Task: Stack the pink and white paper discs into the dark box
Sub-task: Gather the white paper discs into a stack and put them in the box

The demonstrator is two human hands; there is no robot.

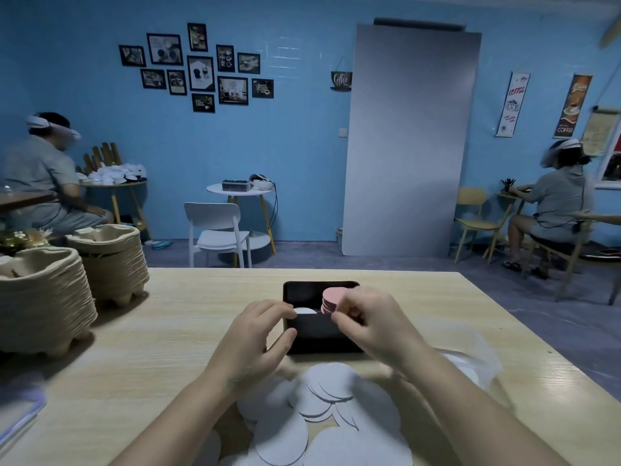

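Box (319, 332): dark, mid-table (151, 331), just beyond both hands.
Pink discs (331, 297): stacked in the box's right half, topping the rim; no loose pink in sight.
White disc (305, 311): low in the left half, only a sliver showing; count there not tellable.
White pile (322, 395): loose and overlapping on the near table, outside the box — the bulk of the work left.
Left hand (258, 334): curled over the box's left near wall, thumb outside, apparently gripping it.
Right hand (366, 326): fingertips pinching the pink discs' near edge, other fingers curled.
Progress: judged under half done — pink nearly settled, white barely begun.
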